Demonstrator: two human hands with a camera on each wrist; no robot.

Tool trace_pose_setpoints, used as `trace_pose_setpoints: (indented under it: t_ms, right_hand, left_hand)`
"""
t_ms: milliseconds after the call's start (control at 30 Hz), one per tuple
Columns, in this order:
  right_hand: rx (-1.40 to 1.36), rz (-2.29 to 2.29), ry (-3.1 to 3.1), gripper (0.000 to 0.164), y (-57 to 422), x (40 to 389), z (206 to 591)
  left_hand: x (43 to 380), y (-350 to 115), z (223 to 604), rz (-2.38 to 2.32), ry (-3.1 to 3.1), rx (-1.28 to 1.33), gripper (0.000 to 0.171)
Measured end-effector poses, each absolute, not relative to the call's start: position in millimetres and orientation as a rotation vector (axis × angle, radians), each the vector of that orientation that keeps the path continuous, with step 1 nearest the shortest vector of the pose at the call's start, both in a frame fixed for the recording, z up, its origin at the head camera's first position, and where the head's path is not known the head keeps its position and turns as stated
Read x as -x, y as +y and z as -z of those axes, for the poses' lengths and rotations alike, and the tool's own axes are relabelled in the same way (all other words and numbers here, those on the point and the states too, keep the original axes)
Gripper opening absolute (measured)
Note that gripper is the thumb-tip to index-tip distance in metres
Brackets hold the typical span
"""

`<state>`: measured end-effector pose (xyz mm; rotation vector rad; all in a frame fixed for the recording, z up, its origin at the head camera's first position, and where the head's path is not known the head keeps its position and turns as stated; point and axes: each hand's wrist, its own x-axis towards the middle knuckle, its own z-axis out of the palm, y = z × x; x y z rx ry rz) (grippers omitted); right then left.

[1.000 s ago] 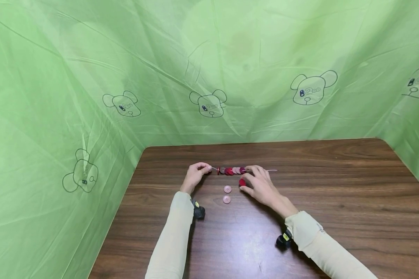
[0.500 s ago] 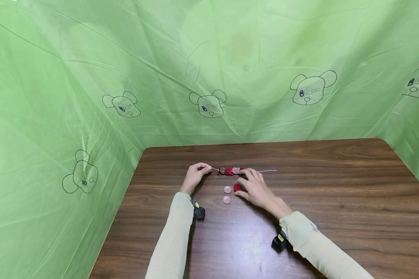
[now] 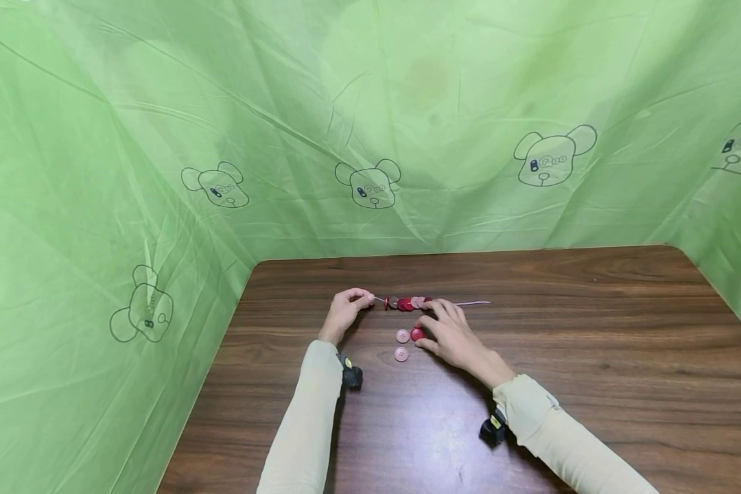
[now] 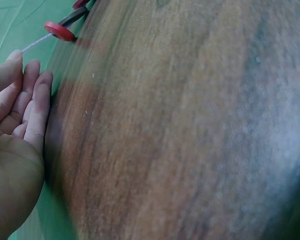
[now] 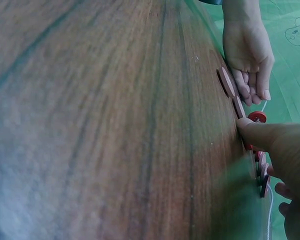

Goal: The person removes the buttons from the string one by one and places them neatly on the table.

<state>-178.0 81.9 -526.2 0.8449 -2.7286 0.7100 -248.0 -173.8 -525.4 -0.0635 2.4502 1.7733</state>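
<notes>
R hand (image 3: 455, 337) is further L than 1 s ago — red btn (image 3: 416, 334) now face up, just beside pink btn (image 3: 403, 336), thumb + index pinching its edge. L hand (image 3: 344, 313) unchanged, pinching cord (image 3: 473, 302) — R fingers partly hide strung btns (image 3: 405, 304).

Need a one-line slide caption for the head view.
Left hand pinches a string threaded with buttons; right hand holds a red button near two pink buttons on the table.

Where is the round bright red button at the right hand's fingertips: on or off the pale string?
Off: the red button is visibly apart from the string and its threaded buttons.
</notes>
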Motion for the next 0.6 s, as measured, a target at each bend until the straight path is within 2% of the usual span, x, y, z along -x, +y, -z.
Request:
trace_pose_setpoints:
  t_ms: [300, 600]
  right_hand:
    - [-0.851, -0.691, -2.684, 0.025, 82.5, 177.3, 528.0]
    - [-0.841, -0.735, -2.683, 0.024, 84.2, 178.3, 526.5]
  left_hand:
    - [247.8, -174.0, 526.7, -1.784, 2.456, 0.08, 0.014]
    - [248.7, -174.1, 528.0, -1.775, 2.469, 0.079, 0.015]
